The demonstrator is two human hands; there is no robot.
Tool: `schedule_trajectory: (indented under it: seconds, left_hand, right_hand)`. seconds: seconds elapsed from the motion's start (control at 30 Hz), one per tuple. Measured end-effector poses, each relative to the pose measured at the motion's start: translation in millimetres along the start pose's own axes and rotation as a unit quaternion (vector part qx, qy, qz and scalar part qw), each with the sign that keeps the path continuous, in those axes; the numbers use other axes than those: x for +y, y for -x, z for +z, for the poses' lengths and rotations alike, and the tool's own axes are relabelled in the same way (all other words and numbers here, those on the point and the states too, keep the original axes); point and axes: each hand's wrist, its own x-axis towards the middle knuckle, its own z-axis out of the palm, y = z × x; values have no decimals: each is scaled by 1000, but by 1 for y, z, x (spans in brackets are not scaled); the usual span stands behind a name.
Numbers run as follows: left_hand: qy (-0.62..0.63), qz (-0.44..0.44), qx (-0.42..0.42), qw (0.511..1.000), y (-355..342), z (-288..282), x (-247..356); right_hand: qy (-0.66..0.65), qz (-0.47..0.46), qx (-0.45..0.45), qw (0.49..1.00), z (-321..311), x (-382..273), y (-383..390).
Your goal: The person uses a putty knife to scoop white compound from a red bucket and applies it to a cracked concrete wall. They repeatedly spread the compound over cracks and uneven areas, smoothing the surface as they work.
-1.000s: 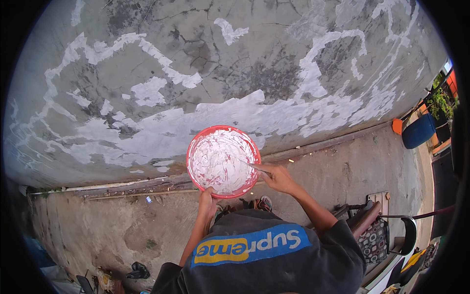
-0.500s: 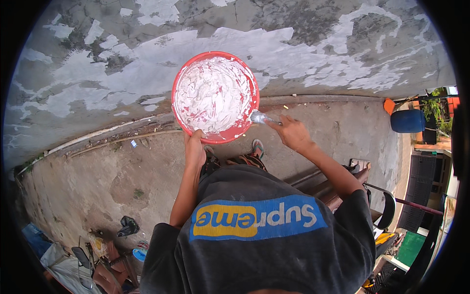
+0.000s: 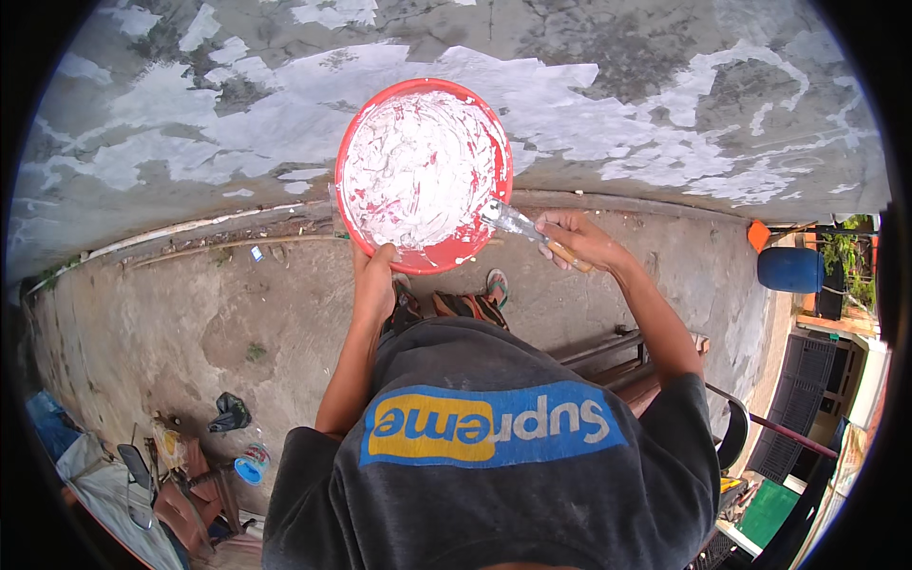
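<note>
My left hand (image 3: pixel 374 277) grips the near-left rim of a round red basin (image 3: pixel 435 259), thumb over the edge and fingers hidden beneath. Thick white paste (image 3: pixel 413 166) fills much of the basin and smears its sides. In my right hand (image 3: pixel 581 243) is a putty knife (image 3: pixel 516 224) with a paste-coated metal blade and a wooden handle. Its blade tip meets the paste at the basin's right inner side. Beyond the basin stands a grey wall (image 3: pixel 541 133) patched with white coating.
My feet stand on a concrete floor (image 3: pixel 285 313) below the basin. A dark bench-like thing (image 3: pixel 613 361) is by my right elbow. A blue barrel (image 3: pixel 790 269) stands far right. At lower left are a black plastic bag (image 3: pixel 230 412), a blue container (image 3: pixel 252 465) and a brown chair (image 3: pixel 195 513).
The basin has shifted slightly away from me. My right hand has turned its grip, so the putty knife's wooden handle now shows and its blade reaches inside the rim.
</note>
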Motion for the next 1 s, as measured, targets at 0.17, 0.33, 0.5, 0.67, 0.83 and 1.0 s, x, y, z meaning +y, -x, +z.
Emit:
schedule_trajectory:
  seconds: [0.17,0.33,0.5,0.67,0.83,1.0]
  left_hand:
    - [31,-67,-2,997,11,2,9]
    - [41,-47,2,998,11,-6,4]
    - [16,-71,-6,997,15,-7,3]
    - [-4,-42,-27,999,4,-17,-17]
    - [-37,-21,-21,999,8,-18,-15]
    - [-66,-15,-32,997,9,-16,-9]
  right_hand:
    - [-11,18,-2,1000,-13,28,-25]
    - [80,10,14,997,-28,40,-12]
    - [174,37,57,982,-48,31,11]
    - [395,-146,157,894,-26,3,9]
    - [458,-119,205,857,-15,7,-4]
    - [450,-128,190,863,-5,16,-13]
